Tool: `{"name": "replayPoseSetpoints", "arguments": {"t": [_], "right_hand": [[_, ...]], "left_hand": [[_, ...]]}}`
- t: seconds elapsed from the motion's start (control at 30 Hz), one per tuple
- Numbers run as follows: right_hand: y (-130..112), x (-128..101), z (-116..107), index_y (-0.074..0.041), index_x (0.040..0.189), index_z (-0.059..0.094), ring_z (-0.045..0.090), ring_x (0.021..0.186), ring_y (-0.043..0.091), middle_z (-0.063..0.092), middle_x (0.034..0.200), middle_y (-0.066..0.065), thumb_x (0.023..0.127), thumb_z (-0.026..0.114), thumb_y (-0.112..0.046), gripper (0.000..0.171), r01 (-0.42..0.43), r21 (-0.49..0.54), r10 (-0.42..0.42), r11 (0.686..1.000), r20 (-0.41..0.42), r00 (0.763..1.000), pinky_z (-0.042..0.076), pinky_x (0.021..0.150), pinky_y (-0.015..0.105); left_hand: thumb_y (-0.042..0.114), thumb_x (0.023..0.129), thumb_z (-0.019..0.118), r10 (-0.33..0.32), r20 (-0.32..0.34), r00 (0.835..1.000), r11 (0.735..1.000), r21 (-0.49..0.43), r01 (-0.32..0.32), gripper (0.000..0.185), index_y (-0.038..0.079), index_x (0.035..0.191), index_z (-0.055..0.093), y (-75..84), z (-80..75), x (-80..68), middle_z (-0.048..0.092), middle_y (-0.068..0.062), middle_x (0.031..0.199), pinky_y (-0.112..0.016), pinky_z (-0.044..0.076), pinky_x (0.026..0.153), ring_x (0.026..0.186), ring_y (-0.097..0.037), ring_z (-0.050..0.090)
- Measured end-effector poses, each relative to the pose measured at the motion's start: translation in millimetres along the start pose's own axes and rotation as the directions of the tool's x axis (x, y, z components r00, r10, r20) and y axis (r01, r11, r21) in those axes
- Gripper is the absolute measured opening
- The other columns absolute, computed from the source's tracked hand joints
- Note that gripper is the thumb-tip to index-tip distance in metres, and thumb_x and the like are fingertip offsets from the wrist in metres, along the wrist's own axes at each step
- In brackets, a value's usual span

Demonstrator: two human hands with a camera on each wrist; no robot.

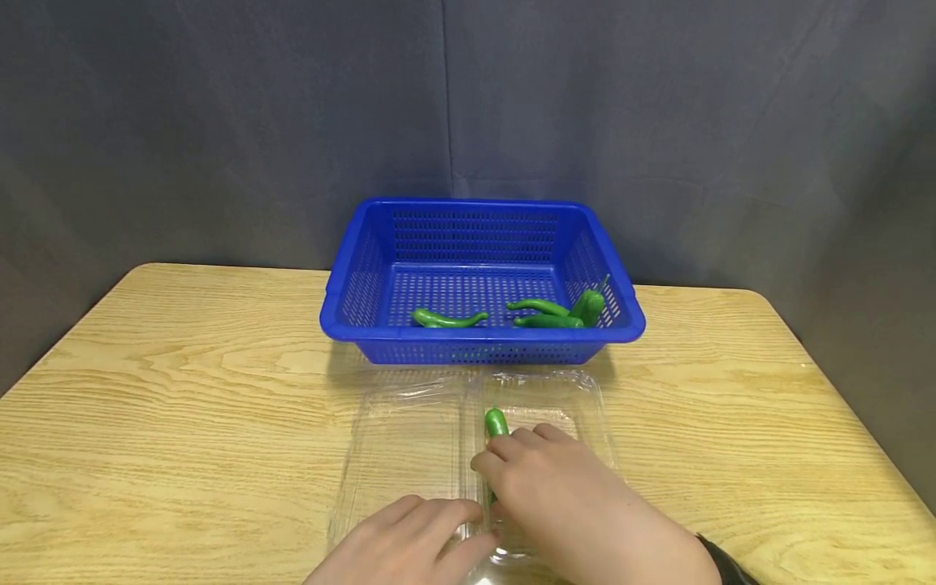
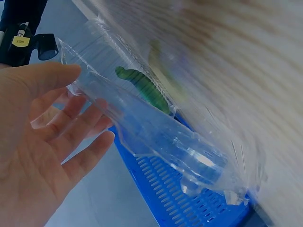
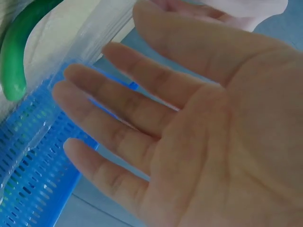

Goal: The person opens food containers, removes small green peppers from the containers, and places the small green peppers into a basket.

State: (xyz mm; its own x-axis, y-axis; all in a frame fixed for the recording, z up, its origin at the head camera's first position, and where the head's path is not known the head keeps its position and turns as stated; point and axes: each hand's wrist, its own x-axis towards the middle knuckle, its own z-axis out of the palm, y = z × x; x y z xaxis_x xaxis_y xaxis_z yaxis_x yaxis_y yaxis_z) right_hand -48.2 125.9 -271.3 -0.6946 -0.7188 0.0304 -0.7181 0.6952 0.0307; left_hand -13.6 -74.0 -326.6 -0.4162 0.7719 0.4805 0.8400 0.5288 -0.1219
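Note:
A clear plastic clamshell container [image 1: 409, 439] lies spread on the table, its two halves side by side. One green chili pepper [image 1: 496, 422] lies along the inner side of the right half; the right hand covers much of it. My right hand [image 1: 556, 487] is over that half, its fingers apart and gently bent, and its palm [image 3: 189, 151] holds nothing in the right wrist view. At the near end, my left hand [image 1: 409, 540] has its thumb and loosely bent fingers at the container's middle edge. Its fingertips [image 2: 102, 106] overlap the clear plastic in the left wrist view.
Behind the container stands a blue perforated basket [image 1: 483, 333] with several green chili peppers [image 1: 548, 322] on its floor, mostly towards the right. The wooden table [image 1: 183, 422] reaches a grey curtain [image 1: 219, 122] at the back.

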Motion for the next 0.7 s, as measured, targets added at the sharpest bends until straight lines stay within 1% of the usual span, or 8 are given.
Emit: {"name": "replayPoseSetpoints", "arguments": {"t": [0.1, 0.2, 0.3, 0.43, 0.5, 0.63, 0.7], "right_hand": [[-1.7, 0.3, -0.1, -0.014, 0.097, 0.068, 0.065, 0.09, 0.016, 0.068, 0.102, -0.001, 0.08, 0.081, -0.028, 0.026, 0.018, -0.012, -0.018, 1.0, -0.02, 1.0, 0.051, 0.081, 0.036], [-2.8, 0.7, 0.2, -0.014, 0.095, 0.067, 0.065, 0.089, 0.015, 0.068, 0.102, -0.001, 0.079, 0.081, -0.027, 0.024, 0.029, -0.021, -0.03, 0.999, -0.032, 0.999, 0.05, 0.078, 0.033], [-3.2, 1.3, 1.6, -0.013, 0.097, 0.067, 0.065, 0.093, 0.018, 0.068, 0.112, 0.004, 0.079, 0.081, -0.028, 0.027, 0.011, -0.023, -0.012, 1.0, -0.016, 1.0, 0.051, 0.082, 0.036], [-4.0, 1.9, 4.9, -0.012, 0.101, 0.067, 0.064, 0.101, 0.025, 0.063, 0.126, 0.012, 0.077, 0.082, -0.029, 0.033, -0.022, -0.035, 0.023, 0.999, 0.009, 1.0, 0.051, 0.089, 0.042], [-4.3, 1.8, 5.7, -0.012, 0.102, 0.067, 0.064, 0.102, 0.026, 0.062, 0.128, 0.013, 0.074, 0.084, -0.033, 0.039, -0.03, -0.042, 0.031, 0.999, 0.012, 0.999, 0.05, 0.09, 0.043], [-4.7, 2.0, 4.4, -0.01, 0.109, 0.065, 0.063, 0.105, 0.027, 0.061, 0.13, 0.014, 0.07, 0.085, -0.038, 0.052, -0.047, -0.04, 0.048, 0.998, 0.03, 0.998, 0.05, 0.091, 0.044], [-4.5, 2.1, 4.4, -0.009, 0.112, 0.064, 0.063, 0.106, 0.027, 0.061, 0.129, 0.012, 0.071, 0.085, -0.038, 0.055, -0.06, -0.046, 0.062, 0.997, 0.026, 0.998, 0.05, 0.09, 0.044]], "left_hand": [[0.053, 0.094, 0.053, -0.006, 0.011, 1.0, 1.0, 0.0, 0.006, 0.038, 0.02, 0.112, 0.064, -0.2, -0.4, -0.3, 0.061, 0.005, 0.111, -0.023, 0.052, 0.078, 0.095, -0.008, 0.062], [0.052, 0.094, 0.053, -0.001, 0.003, 1.0, 1.0, 0.013, 0.001, 0.039, 0.02, 0.112, 0.065, -0.8, 0.0, -0.8, 0.061, 0.005, 0.111, -0.023, 0.052, 0.078, 0.095, -0.009, 0.062], [0.052, 0.093, 0.054, 0.003, 0.006, 1.0, 1.0, 0.009, -0.003, 0.038, 0.02, 0.112, 0.065, -1.3, 0.1, -0.6, 0.061, 0.005, 0.111, -0.023, 0.052, 0.079, 0.095, -0.009, 0.062], [0.052, 0.094, 0.055, 0.006, 0.036, 0.999, 1.0, -0.021, -0.005, 0.038, 0.02, 0.112, 0.065, -1.5, -0.7, -0.4, 0.061, 0.006, 0.111, -0.023, 0.052, 0.079, 0.096, -0.008, 0.062], [0.052, 0.094, 0.055, 0.009, 0.039, 0.999, 1.0, -0.023, -0.008, 0.038, 0.02, 0.112, 0.065, -1.6, -0.4, -0.4, 0.06, 0.006, 0.111, -0.022, 0.052, 0.077, 0.095, -0.008, 0.062], [0.05, 0.094, 0.054, 0.017, 0.009, 1.0, 1.0, 0.0, -0.017, 0.035, 0.021, 0.11, 0.065, -1.1, 1.4, -0.1, 0.06, 0.006, 0.109, -0.021, 0.051, 0.075, 0.092, -0.007, 0.061], [0.049, 0.094, 0.054, 0.02, -0.012, 1.0, 1.0, 0.013, -0.02, 0.034, 0.021, 0.109, 0.065, -0.6, 2.5, 0.1, 0.06, 0.006, 0.107, -0.021, 0.051, 0.073, 0.09, -0.007, 0.061]]}}
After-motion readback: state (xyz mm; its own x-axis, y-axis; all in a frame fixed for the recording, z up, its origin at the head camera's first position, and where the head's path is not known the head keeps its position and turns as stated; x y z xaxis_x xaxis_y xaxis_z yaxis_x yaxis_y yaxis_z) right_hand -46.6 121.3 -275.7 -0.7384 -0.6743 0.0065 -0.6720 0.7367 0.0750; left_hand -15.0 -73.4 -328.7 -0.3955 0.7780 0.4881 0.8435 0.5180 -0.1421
